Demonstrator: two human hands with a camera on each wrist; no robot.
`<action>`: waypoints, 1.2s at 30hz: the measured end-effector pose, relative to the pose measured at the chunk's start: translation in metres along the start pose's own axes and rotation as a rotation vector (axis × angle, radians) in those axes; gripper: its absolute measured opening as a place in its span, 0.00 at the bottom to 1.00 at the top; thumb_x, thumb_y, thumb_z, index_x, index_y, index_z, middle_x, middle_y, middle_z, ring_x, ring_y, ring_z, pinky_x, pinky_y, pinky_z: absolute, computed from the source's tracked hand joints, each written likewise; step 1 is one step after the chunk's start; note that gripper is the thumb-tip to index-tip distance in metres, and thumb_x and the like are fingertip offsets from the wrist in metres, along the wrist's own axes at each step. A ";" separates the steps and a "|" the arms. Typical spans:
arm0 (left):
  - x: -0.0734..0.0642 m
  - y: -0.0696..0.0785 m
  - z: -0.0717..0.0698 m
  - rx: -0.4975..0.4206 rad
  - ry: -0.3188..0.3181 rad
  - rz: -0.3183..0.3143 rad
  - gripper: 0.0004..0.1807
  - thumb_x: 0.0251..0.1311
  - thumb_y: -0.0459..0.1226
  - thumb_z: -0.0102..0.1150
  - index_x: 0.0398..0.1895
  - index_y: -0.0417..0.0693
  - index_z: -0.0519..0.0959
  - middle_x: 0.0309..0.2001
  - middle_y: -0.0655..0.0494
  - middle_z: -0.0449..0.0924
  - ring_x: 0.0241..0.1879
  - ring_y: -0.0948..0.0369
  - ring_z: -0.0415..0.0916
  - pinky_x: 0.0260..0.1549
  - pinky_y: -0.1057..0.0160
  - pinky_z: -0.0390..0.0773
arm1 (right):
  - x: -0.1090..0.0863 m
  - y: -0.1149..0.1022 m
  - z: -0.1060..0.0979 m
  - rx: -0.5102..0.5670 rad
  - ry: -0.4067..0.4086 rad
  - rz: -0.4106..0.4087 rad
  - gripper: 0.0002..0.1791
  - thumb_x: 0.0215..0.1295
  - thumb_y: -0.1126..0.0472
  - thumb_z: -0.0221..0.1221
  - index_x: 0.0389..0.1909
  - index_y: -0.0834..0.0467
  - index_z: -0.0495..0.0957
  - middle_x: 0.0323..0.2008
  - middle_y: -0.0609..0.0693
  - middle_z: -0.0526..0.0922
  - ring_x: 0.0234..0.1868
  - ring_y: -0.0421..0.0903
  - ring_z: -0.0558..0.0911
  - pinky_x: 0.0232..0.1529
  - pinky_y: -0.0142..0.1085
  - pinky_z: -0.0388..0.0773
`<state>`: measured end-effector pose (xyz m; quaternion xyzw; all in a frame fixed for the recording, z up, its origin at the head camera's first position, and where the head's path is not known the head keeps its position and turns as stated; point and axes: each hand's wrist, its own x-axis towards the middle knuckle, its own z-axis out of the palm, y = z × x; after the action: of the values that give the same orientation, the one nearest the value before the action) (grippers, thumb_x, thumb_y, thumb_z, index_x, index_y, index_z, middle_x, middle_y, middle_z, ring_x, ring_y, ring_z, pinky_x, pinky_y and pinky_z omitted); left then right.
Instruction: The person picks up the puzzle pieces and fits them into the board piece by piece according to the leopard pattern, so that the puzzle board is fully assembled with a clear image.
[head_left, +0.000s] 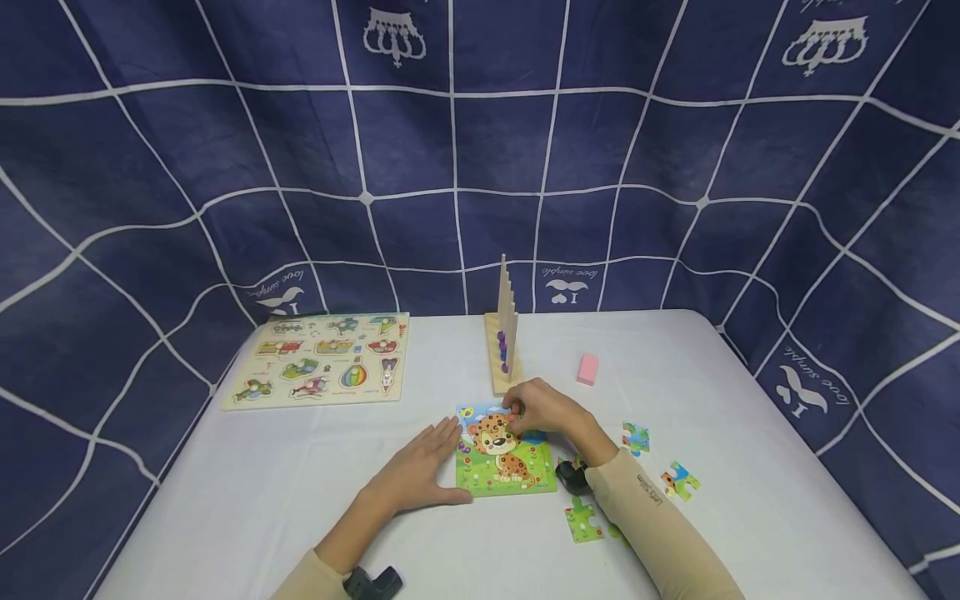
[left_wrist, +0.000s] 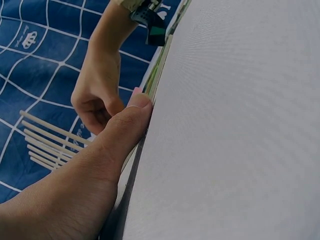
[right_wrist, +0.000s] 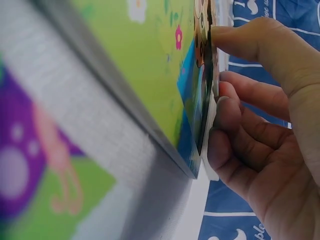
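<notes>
A square leopard jigsaw board (head_left: 487,479) with a green and blue picture lies on the white table in front of the person. The left hand (head_left: 415,473) rests at its left side, fingers extended along the edge and thumb stretched out near the lower left corner. Over the board's upper right part, the right hand (head_left: 546,407) pinches a puzzle piece (right_wrist: 206,85) between thumb and fingers, close against the picture. From the right wrist, the piece shows nearly edge-on, and the fingers hide part of it.
Loose puzzle pieces (head_left: 583,522) lie right of the board, others (head_left: 636,437) farther right, some partly under the right forearm. Behind stands a wooden rack (head_left: 504,350) with upright pegs and purple beads. A pink block (head_left: 588,369) and a vehicle puzzle board (head_left: 281,371) lie farther back.
</notes>
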<state>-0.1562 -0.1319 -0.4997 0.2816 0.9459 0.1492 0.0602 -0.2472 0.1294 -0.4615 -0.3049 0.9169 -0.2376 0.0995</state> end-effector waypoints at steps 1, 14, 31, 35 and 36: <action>0.000 0.000 0.000 -0.001 0.000 0.000 0.62 0.46 0.77 0.50 0.76 0.45 0.54 0.78 0.50 0.49 0.77 0.52 0.49 0.76 0.53 0.54 | 0.000 0.000 0.000 0.002 -0.002 0.000 0.12 0.46 0.60 0.70 0.34 0.56 0.84 0.24 0.41 0.79 0.26 0.36 0.73 0.28 0.27 0.73; 0.001 -0.002 0.001 0.008 -0.002 -0.004 0.62 0.46 0.77 0.50 0.76 0.45 0.54 0.78 0.50 0.48 0.77 0.53 0.49 0.76 0.53 0.54 | -0.002 0.001 0.001 0.026 0.000 -0.005 0.16 0.50 0.59 0.72 0.41 0.58 0.86 0.26 0.40 0.82 0.28 0.35 0.76 0.32 0.27 0.77; 0.002 -0.003 0.004 0.003 0.013 0.001 0.62 0.46 0.78 0.49 0.76 0.45 0.55 0.78 0.50 0.49 0.77 0.53 0.49 0.76 0.53 0.53 | -0.002 0.001 0.001 0.070 -0.013 -0.017 0.11 0.51 0.62 0.71 0.37 0.58 0.85 0.26 0.42 0.82 0.27 0.34 0.76 0.31 0.25 0.76; 0.002 -0.003 0.004 0.015 0.003 -0.007 0.63 0.45 0.78 0.48 0.76 0.46 0.54 0.78 0.51 0.48 0.77 0.54 0.49 0.76 0.54 0.53 | -0.001 0.001 0.001 0.065 -0.022 -0.006 0.13 0.52 0.61 0.70 0.39 0.58 0.85 0.26 0.41 0.81 0.27 0.34 0.75 0.30 0.25 0.76; 0.002 -0.003 0.003 0.015 0.001 -0.009 0.63 0.45 0.79 0.47 0.76 0.46 0.54 0.78 0.51 0.48 0.77 0.54 0.48 0.76 0.54 0.52 | -0.002 0.001 0.001 0.065 -0.024 -0.002 0.13 0.52 0.61 0.70 0.40 0.58 0.85 0.26 0.41 0.81 0.27 0.34 0.74 0.30 0.25 0.75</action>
<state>-0.1589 -0.1323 -0.5039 0.2778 0.9483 0.1418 0.0584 -0.2461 0.1307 -0.4628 -0.3055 0.9071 -0.2635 0.1200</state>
